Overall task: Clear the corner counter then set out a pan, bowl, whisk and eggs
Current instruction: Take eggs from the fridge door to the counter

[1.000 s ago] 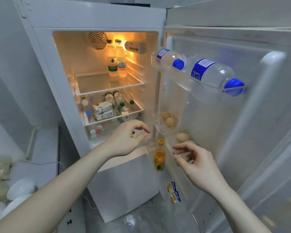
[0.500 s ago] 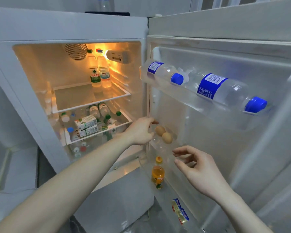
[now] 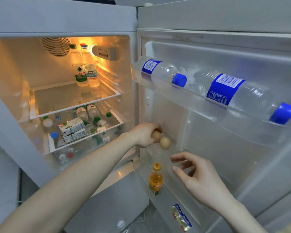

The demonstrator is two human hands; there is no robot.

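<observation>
The fridge door [image 3: 225,39] stands open at 3 o'clock of the fridge cavity [image 3: 23,64]. In the door's top rack two water bottles [image 3: 160,71] lie on their sides. At 6 o'clock of them, two eggs [image 3: 165,143] sit touching in the middle rack, the left hand [image 3: 144,135] on the 9 o'clock one. The right hand [image 3: 198,177] is at 5 o'clock of them; a juice bottle [image 3: 155,181] stands at 6 o'clock.
</observation>
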